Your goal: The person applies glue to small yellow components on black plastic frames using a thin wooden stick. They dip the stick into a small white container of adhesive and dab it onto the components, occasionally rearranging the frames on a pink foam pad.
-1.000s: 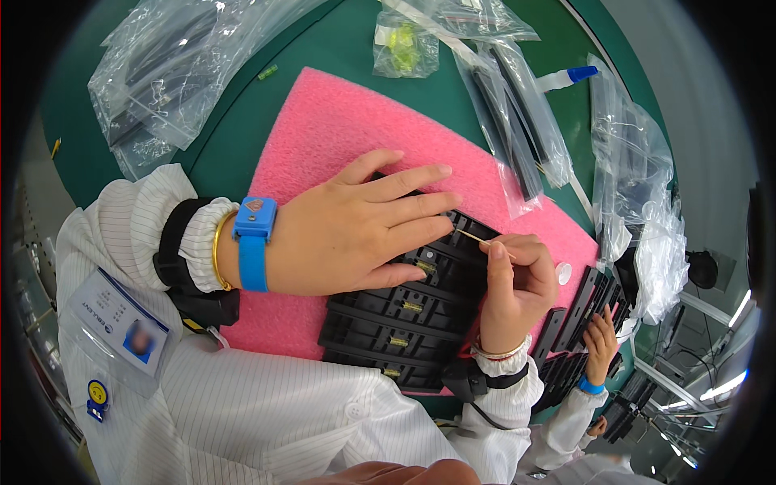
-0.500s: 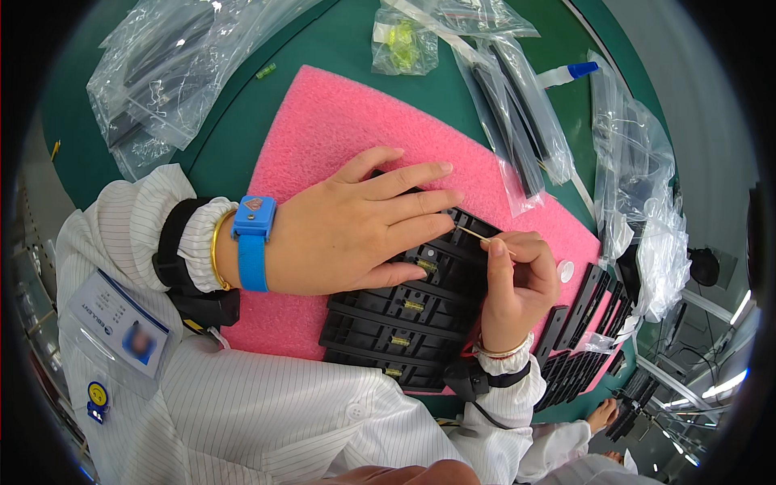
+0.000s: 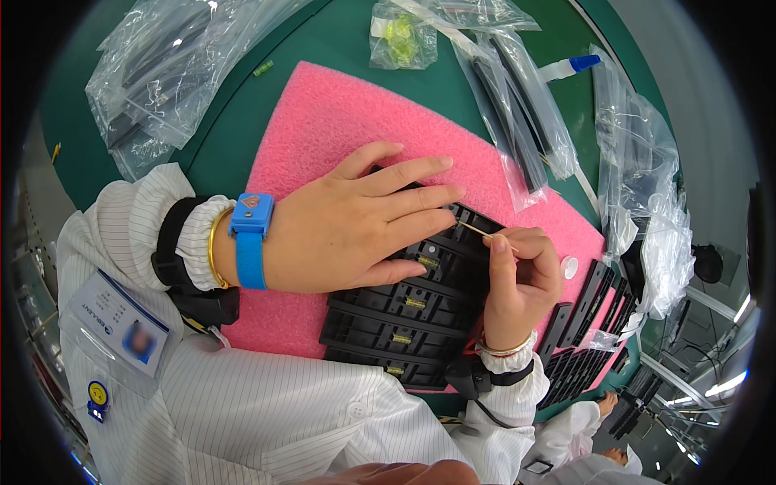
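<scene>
My left hand [image 3: 364,218] lies open, fingers spread, across a row of black slotted plastic parts [image 3: 453,279]. Its palm and fingers hide the upper left portion of the row. Between thumb and fingertips, my right hand [image 3: 521,283] pinches a thin wooden toothpick [image 3: 475,230]. The toothpick's tip is at the upper part of the row, close to my left fingertips; I cannot tell if it touches. Small yellow-green vials [image 3: 415,304] sit in the middle of several of the parts. Everything rests on a pink foam sheet [image 3: 311,121].
Bagged black strips [image 3: 517,121] and a bag of yellow-green pieces [image 3: 402,40] lie beyond the foam. A blue-capped bottle [image 3: 570,68] is at the far right. More black parts [image 3: 578,376] and a white round cap [image 3: 569,267] lie right. Another person's hand [image 3: 608,403] shows lower right.
My right hand and the toothpick have shifted very slightly to the right. My left hand stays in place. The other person's hands at the lower right have moved a little.
</scene>
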{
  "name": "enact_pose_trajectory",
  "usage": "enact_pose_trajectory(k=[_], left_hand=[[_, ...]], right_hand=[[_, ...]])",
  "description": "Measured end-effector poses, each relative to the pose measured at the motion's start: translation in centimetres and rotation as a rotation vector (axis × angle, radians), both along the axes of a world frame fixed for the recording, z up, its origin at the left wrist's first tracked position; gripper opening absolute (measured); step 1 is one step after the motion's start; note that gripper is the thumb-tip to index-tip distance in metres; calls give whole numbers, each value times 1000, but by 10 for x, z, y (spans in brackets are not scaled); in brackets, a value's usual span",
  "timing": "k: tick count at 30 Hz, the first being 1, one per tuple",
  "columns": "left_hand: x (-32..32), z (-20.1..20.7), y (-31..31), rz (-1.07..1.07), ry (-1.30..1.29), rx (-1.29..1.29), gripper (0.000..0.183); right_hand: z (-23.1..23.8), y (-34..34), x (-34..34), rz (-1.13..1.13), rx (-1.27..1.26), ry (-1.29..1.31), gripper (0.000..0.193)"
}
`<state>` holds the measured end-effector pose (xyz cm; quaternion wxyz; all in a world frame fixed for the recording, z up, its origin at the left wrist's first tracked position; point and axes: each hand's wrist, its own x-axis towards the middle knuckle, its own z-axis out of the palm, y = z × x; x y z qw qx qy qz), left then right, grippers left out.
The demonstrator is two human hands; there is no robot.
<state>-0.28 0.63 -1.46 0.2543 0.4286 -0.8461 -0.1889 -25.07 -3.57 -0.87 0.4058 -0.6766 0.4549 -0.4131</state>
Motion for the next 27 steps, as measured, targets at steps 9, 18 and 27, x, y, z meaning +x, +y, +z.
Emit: enact_pose_trajectory(k=[9, 18, 27], left_hand=[[0, 2, -1, -2, -16, -4, 58], [0, 1, 0, 4, -8, -5, 58], [0, 2, 0, 3, -9, 0, 59]], right_hand=[[3, 0, 0, 3, 9, 0, 13], [3, 0, 0, 5, 30, -16, 13], [3, 1, -1, 10, 46, -25, 14]])
